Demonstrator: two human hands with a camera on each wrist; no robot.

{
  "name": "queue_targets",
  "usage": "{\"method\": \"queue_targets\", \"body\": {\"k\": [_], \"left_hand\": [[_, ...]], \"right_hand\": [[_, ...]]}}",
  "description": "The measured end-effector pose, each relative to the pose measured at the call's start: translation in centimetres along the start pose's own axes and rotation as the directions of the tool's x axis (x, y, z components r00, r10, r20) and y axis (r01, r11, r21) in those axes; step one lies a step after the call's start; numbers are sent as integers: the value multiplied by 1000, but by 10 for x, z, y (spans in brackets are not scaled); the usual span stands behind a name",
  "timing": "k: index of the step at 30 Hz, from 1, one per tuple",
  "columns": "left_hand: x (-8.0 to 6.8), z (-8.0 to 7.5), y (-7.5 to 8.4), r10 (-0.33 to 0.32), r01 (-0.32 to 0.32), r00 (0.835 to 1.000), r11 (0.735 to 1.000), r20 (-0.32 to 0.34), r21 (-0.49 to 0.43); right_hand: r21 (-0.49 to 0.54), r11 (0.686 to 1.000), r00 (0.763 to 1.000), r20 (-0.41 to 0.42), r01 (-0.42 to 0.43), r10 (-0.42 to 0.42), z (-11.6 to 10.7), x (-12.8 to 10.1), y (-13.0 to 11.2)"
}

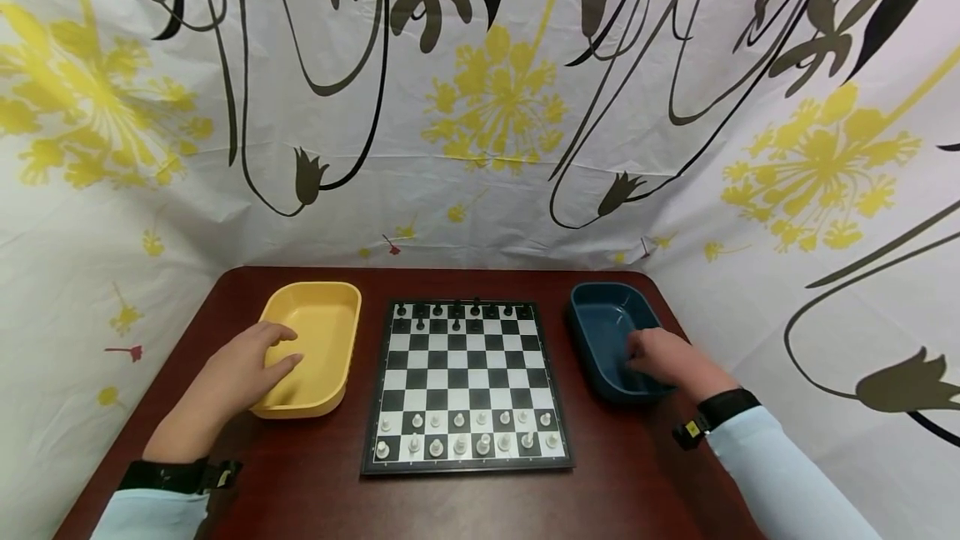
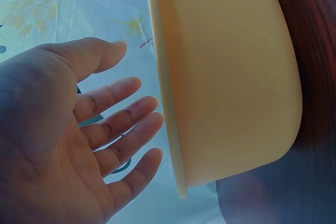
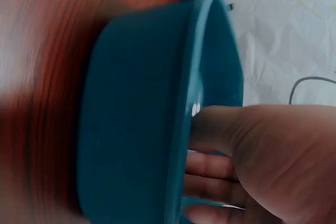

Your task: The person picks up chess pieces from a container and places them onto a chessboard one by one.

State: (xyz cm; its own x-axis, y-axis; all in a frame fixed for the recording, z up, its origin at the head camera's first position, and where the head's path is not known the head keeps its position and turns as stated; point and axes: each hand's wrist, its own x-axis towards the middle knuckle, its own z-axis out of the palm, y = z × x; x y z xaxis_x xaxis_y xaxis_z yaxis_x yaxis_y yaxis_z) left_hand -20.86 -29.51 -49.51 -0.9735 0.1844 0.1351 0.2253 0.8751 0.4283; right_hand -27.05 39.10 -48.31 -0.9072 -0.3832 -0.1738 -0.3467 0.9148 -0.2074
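Note:
My left hand point(image 1: 243, 369) hovers at the near left of a yellow tub point(image 1: 347, 357), thumb and fingers spread with nothing between them. From the left wrist view, its fingertips point(image 2: 152, 103) come close to the rim of that tub. Over on the right, my right hand point(image 1: 663, 357) reaches down into a dark blue tub point(image 1: 600, 319). The thumb point(image 3: 212, 124) and fingers dip behind the near wall of the tub, which hides their tips; I cannot tell whether they pinch anything. Between the tubs lies a chessboard point(image 1: 465, 373) with white pieces point(image 1: 460, 444) on the near rows.
Black chess pieces point(image 1: 438, 310) stand along the far rows of the board. Everything rests on a dark reddish-brown table point(image 1: 465, 507). A white patterned cloth point(image 1: 450, 190) hangs behind the table and along both sides.

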Motion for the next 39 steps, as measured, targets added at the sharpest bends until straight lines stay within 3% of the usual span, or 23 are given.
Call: {"method": "queue_targets", "body": {"k": [4, 10, 14, 26, 34, 39], "left_hand": [[1, 1, 0, 1, -1, 1000, 1000, 1, 5], [0, 3, 0, 9, -9, 1000, 1000, 3, 4], [0, 3, 0, 7, -7, 1000, 1000, 3, 0], [0, 4, -3, -5, 5, 1000, 1000, 1, -4], [-1, 4, -2, -9, 8, 1000, 1000, -2, -7], [-1, 4, -2, -16, 16, 1000, 1000, 1, -13]], "right_hand": [[25, 1000, 1000, 14, 11, -12, 6, -1, 0], [-116, 993, 998, -66, -29, 21, 13, -3, -3], [-168, 985, 997, -72, -49, 38, 20, -1, -3], [-154, 986, 995, -82, -65, 52, 28, 4, 2], [-178, 964, 977, -115, -199, 180, 30, 11, 2], [-160, 964, 975, -111, -211, 195, 31, 15, 2]]}}
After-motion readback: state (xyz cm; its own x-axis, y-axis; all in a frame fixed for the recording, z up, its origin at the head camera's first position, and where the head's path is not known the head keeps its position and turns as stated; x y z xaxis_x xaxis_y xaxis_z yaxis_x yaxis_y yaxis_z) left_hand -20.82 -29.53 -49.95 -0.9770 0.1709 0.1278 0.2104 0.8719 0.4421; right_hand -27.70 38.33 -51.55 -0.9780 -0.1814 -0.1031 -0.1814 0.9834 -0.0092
